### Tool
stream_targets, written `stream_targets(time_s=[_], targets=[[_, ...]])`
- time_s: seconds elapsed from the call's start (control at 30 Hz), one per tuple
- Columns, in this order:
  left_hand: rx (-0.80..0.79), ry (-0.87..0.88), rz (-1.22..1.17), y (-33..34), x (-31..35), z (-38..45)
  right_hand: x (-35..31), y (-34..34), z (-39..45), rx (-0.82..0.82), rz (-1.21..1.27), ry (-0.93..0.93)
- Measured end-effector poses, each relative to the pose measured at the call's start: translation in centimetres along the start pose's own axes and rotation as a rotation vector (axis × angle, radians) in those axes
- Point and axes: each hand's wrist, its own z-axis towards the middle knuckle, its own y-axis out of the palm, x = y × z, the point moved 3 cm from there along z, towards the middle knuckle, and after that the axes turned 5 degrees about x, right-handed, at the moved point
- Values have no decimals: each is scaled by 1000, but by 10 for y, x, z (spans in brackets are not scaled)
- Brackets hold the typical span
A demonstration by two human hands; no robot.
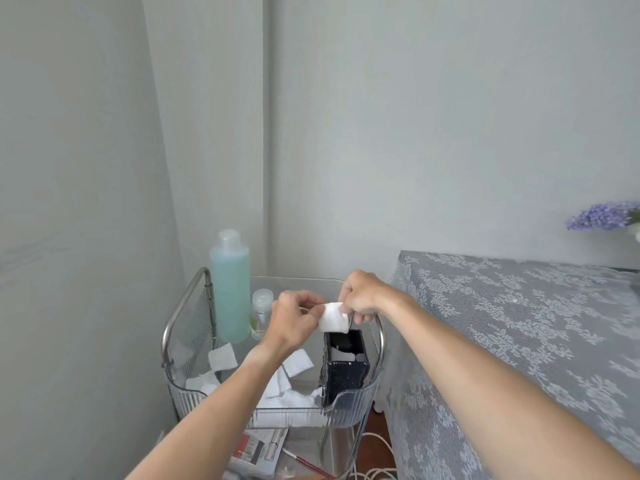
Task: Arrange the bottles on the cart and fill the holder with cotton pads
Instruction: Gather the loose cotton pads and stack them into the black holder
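- Above the cart's top tray, both hands meet over a small stack of white cotton pads: the left hand pinches its left edge with curled fingers, and the right hand grips the right edge, fingers curled down over it.
- The stack hangs just above the open mouth of the black holder, which stands upright in the tray's near right corner; white already shows inside it (a few pads, by the look of it, though how many I cannot tell).
- Step in hand, as I judge it: filling the holder. The bottle half looks settled, with the tall blue-green bottle and the small clear pump bottle standing upright side by side at the tray's far left.
- Plenty is left to do: loose cotton pads lie scattered over the tray floor, left of the holder and under the left forearm.
- The next move calls for squaring the stack so its edges line up with the narrow opening, then lowering it straight in; a tilted or fanned stack would likely catch on the rim, since the pads are soft and fold easily.
- Writing: neither bottle shows a label I can read, and the holder is plain. Printed packaging on the lower shelf carries red and grey print, too small and blurred to make out.
- To the right, a table under a lace cloth stands just beside the cart.
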Motion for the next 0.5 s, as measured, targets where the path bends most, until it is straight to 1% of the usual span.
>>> stream_targets(time_s=[0.07, 0.17, 0.3, 0.4, 0.5], targets=[[-31, 13, 54, 3, 2, -1, 2, -1, -5, -1, -56, 34], [-132, 34, 92, 8, 5, -4, 0, 4, -10, -15, -122, 86], [-228, 43, 166, 15, 6, -7, -4, 15, -11, -55, -158, 98], [-279, 29, 219, 20, 2, -6, -5, 22, -12, 2, -187, 118], [-273, 20, 271, 23, -1, -6, -3, 35, -11, 25, -228, 105]])
